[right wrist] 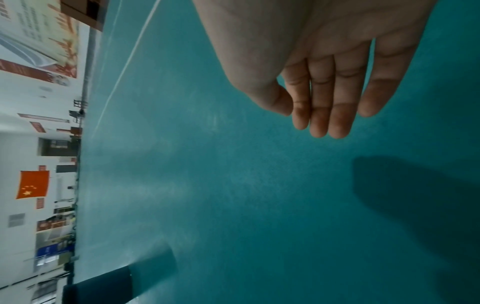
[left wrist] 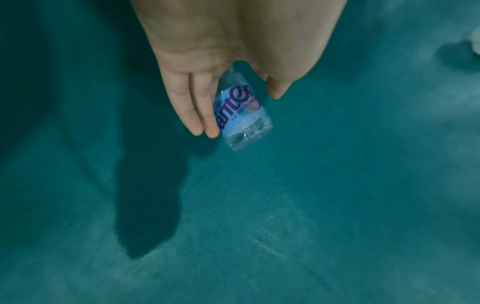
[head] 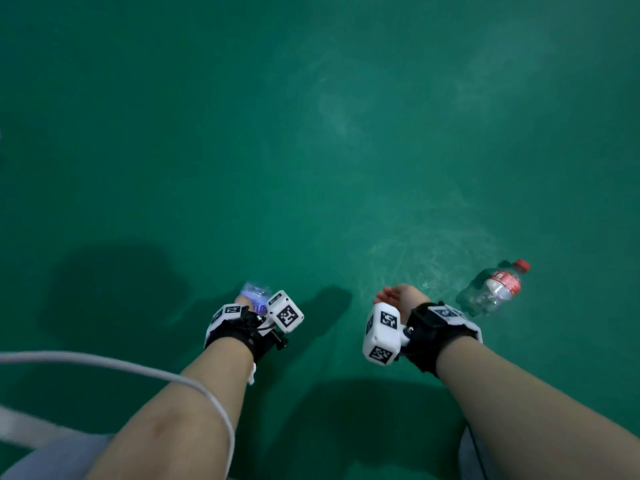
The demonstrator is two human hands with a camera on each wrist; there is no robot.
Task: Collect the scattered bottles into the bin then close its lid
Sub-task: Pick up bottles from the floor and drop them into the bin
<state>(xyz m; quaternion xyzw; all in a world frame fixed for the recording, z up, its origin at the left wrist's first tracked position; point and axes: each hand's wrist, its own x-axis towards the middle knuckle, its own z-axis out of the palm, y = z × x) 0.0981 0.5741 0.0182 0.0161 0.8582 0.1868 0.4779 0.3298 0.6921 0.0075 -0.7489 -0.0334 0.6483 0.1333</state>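
Note:
My left hand (head: 243,301) holds a clear crushed bottle with a blue label (head: 256,294) above the green floor. In the left wrist view the bottle (left wrist: 241,121) sits pinched between the fingers (left wrist: 197,115) and the thumb of that hand (left wrist: 242,112). My right hand (head: 397,295) hovers empty with its fingers straight and together, as the right wrist view shows (right wrist: 324,107). A clear bottle with a red cap and red label (head: 493,289) lies on its side on the floor, just right of the right hand. No bin shows in the head view.
The green floor (head: 311,150) stretches ahead. A white cable (head: 138,368) crosses my left forearm. In the right wrist view a dark boxy object (right wrist: 98,286) stands on the floor near a wall with posters (right wrist: 33,185).

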